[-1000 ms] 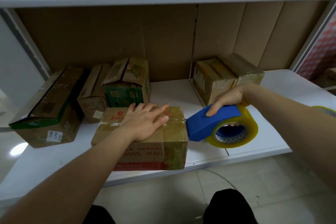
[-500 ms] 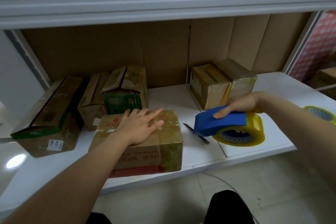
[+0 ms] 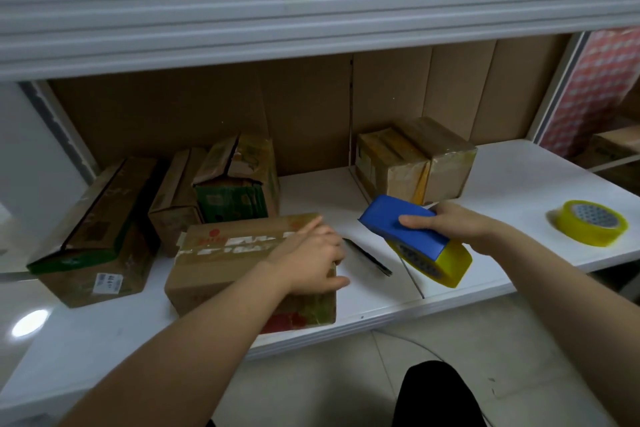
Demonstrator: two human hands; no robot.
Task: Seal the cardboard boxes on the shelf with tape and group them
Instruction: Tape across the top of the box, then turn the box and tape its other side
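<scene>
Your left hand grips the brown taped cardboard box at frame centre; your right hand clasps the blue tape dispenser with its yellow roll.

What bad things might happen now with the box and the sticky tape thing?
1. The front box sits at the shelf's front edge; if the left hand on its right end pushes or pulls unevenly, it might slide off.
2. The right hand holds the blue tape dispenser in the air, close to the left hand, whose fingers could get bumped or stuck.
3. A dark, blade-like tool lies between the hands; a finger might catch it.
</scene>
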